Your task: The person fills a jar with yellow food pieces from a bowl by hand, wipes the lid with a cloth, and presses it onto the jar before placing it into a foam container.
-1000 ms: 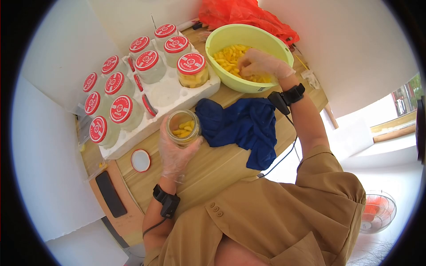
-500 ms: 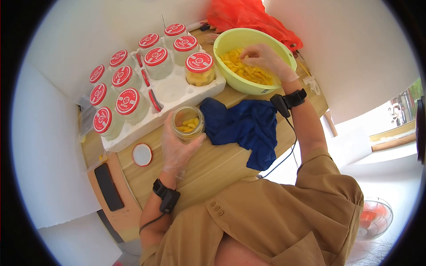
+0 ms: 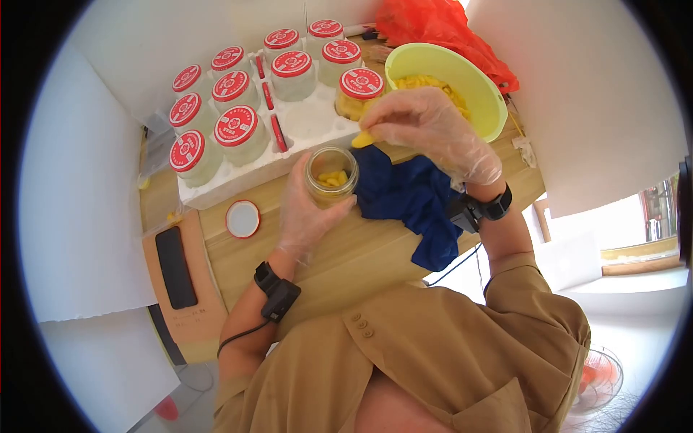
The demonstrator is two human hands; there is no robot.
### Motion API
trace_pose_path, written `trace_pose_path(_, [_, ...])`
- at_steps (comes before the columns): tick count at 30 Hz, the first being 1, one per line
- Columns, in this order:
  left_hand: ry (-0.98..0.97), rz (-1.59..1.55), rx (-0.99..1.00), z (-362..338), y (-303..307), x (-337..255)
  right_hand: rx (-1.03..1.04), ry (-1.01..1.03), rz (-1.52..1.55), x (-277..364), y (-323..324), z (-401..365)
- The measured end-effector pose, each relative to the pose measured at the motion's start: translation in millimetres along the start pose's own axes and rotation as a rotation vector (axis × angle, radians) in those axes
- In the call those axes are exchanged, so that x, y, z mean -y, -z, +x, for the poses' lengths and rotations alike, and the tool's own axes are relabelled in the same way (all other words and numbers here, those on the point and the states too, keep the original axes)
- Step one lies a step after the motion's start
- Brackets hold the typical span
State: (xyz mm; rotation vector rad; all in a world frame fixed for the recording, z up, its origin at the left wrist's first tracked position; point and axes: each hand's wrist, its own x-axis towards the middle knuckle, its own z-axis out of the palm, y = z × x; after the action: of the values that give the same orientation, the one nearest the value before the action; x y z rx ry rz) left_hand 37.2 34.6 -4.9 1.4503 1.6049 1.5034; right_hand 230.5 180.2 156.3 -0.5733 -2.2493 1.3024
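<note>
My left hand (image 3: 306,216), in a clear plastic glove, is wrapped round an open glass jar (image 3: 332,173) with yellow pieces (image 3: 333,178) in its bottom. My right hand (image 3: 433,133), gloved likewise, pinches a yellow piece (image 3: 363,139) between thumb and fingers, just above and to the right of the jar's mouth. Behind that hand is a light green basin (image 3: 491,119) holding many more yellow pieces, partly hidden by the hand. On the table left of the jar lies a loose lid (image 3: 242,219), its white inside facing up.
A white foam tray (image 3: 216,189) holds several red-lidded jars (image 3: 236,125); one lidded jar (image 3: 362,84) beside the basin has yellow contents. A crumpled blue cloth (image 3: 411,198) lies right of my jar. A black phone (image 3: 175,267) rests at left, and a red plastic bag (image 3: 440,32) sits behind the basin.
My right hand has come out of the basin toward the jar, now with a yellow piece in its fingers. My left hand still holds the jar. The whole view has shifted slightly.
</note>
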Motion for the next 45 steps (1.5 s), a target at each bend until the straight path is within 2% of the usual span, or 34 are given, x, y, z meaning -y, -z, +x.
trace_pose_path(3, [0.020, -0.061, 0.007, 1, 1, -12, 0.067, 0.080, -0.153, -1, -21, 7])
trace_pose_path(6, [0.045, -0.122, 0.016, 1, 0, -11, 0.096, 0.091, -0.115, -7, -37, 12])
trace_pose_path(12, [0.049, -0.156, 0.012, 1, -1, -9, 0.114, 0.186, -0.236, -15, -51, 15])
trace_pose_path(15, [0.038, -0.143, 0.010, 0, -1, -8, 0.095, 0.128, -0.182, -15, -53, 15])
trace_pose_path(18, [0.023, -0.112, 0.008, 2, 0, -10, 0.032, 0.074, -0.203, -10, -39, 14])
trace_pose_path(21, [0.012, -0.049, 0.006, 1, -1, -4, -0.134, 0.040, -0.257, -11, -7, 14])
trace_pose_path(24, [0.005, -0.025, 0.008, 0, -1, 0, -0.229, -0.037, -0.080, -41, 39, 16])
trace_pose_path(27, [0.003, -0.007, 0.017, 1, 0, 1, -0.281, -0.115, -0.173, -70, 81, 13])
trace_pose_path(31, [0.019, 0.026, 0.029, 1, 1, 0, -0.193, -0.131, -0.408, -101, 102, 5])
trace_pose_path(36, [0.028, 0.042, 0.026, 0, 1, 4, -0.086, -0.213, -0.627, -110, 89, 2])
trace_pose_path(39, [0.041, 0.015, 0.030, 0, 0, 0, -0.131, -0.092, -0.741, -117, 85, -3])
trace_pose_path(45, [0.077, -0.030, 0.034, -2, -2, -1, -0.131, -0.202, -0.682, -113, 80, -6])
